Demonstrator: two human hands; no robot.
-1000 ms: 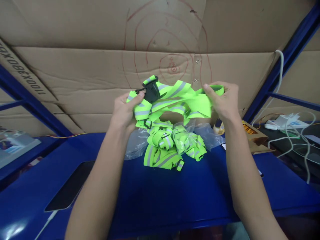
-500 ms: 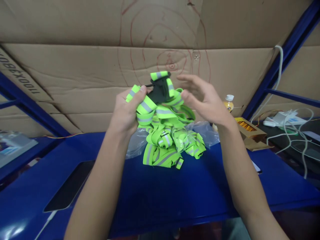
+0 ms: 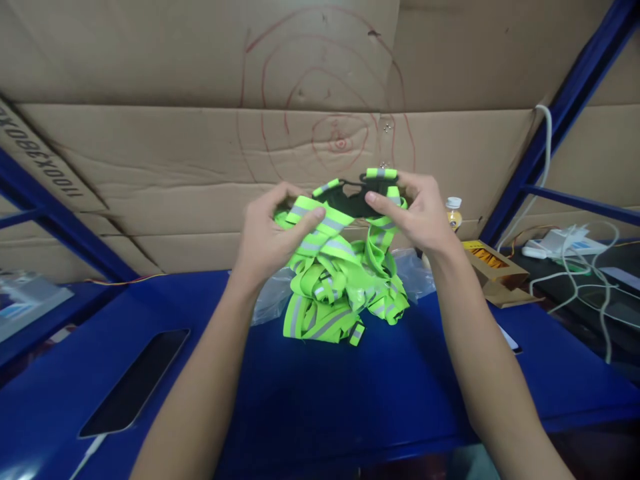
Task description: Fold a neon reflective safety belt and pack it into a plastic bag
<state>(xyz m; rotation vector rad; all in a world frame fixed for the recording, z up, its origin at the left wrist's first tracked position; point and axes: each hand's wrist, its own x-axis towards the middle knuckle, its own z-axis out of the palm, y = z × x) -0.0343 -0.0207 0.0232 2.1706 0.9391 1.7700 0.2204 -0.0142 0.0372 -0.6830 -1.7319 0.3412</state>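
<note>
A tangle of neon green straps with grey reflective stripes point(image 3: 325, 313) rests on the blue table. Raised above it is a reflective strap harness point(image 3: 327, 223) with a black piece point(image 3: 345, 201) at its middle. My left hand point(image 3: 273, 230) pinches the green webbing at the left side, thumb in front. On the right, my right hand point(image 3: 417, 210) grips the other side of the harness, its thumb pressed against the black piece. Green bands hang down from both hands onto the pile. Clear plastic bags point(image 3: 273, 297) lie partly hidden behind the straps.
A black phone point(image 3: 137, 383) with a white cable lies at left on the blue table point(image 3: 320, 400). To the right are an opened cardboard box point(image 3: 497, 267), a bottle point(image 3: 454, 212) and tangled white cables point(image 3: 595, 267). Cardboard point(image 3: 175, 153) walls the back, between blue posts.
My right hand has closed on the right side of the harness. The black piece now spreads between both hands, stretched wider and turned. The view has tilted slightly upward.
</note>
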